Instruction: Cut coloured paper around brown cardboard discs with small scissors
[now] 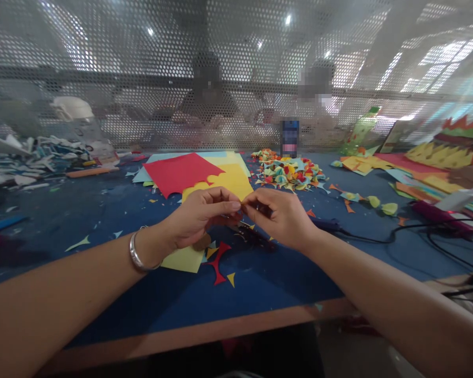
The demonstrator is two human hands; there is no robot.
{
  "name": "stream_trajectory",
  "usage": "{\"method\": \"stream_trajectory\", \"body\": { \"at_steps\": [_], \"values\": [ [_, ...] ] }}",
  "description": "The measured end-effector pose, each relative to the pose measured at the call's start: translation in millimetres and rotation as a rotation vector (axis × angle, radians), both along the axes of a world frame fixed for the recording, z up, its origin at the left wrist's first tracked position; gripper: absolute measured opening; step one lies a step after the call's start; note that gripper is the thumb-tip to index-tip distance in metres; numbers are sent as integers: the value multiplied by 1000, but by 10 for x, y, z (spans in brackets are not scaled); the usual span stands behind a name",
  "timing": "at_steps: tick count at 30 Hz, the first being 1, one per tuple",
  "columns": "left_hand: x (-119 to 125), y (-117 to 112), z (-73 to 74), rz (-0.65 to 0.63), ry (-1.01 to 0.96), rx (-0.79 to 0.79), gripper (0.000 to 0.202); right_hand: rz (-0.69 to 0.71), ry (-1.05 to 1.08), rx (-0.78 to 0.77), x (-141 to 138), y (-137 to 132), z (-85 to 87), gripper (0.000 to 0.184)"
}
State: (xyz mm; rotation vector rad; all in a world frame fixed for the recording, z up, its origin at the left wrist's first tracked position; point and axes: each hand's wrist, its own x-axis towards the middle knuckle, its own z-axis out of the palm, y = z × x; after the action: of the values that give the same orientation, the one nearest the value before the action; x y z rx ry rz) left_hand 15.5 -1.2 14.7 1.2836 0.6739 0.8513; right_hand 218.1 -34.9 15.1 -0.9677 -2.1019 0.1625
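Note:
My left hand point(199, 215), with a silver bangle point(134, 252) at the wrist, and my right hand point(281, 215) meet above the blue table. Thumb and fingers of both are pinched together at one spot; whatever they hold is too small to make out. Just behind them lie a yellow sheet point(232, 181) with a scalloped edge and a red sheet point(181, 170). Below the left hand are a pale yellow paper point(185, 261), a brown round piece point(202, 242) and a red offcut point(219, 265). A dark object point(256, 235), partly hidden, lies beneath the hands.
A heap of colourful paper pieces point(291, 172) sits behind my right hand. A purple glue gun point(449, 215) with a black cable is at right, near stacked coloured papers point(429, 184). A bottle point(89, 131) stands back left. A perforated metal panel point(142, 94) closes off the rear.

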Motion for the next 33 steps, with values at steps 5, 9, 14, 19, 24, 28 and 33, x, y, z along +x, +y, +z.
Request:
{"method": "stream_trajectory", "body": {
  "at_steps": [5, 9, 14, 19, 24, 28, 33],
  "values": [
    [-33, 38, -8, -56, 29, -26, 15, 26, -13, -20, 10, 10, -10, 10],
    [-19, 23, 16, -27, 45, -52, 17, 18, -30, -28, 2, 24, -31, 10],
    [5, -7, 48, 42, 102, -2, 22, 13, -41, -24, 1, 32, -37, 9],
    [-9, 10, 35, 51, 151, 72, 26, 14, -42, -33, 11, 33, -37, 8],
    [-27, 56, 11, 68, 209, 184, 26, -3, -38, -86, 14, 11, -5, 10],
    [-36, 100, -7, 123, 183, 182, 23, -38, -57, -132, 162, 37, 104, 16],
    [-50, 171, -37, 203, 156, 167, 18, -270, -301, -232, 637, 117, 299, 20]
  ]
}}
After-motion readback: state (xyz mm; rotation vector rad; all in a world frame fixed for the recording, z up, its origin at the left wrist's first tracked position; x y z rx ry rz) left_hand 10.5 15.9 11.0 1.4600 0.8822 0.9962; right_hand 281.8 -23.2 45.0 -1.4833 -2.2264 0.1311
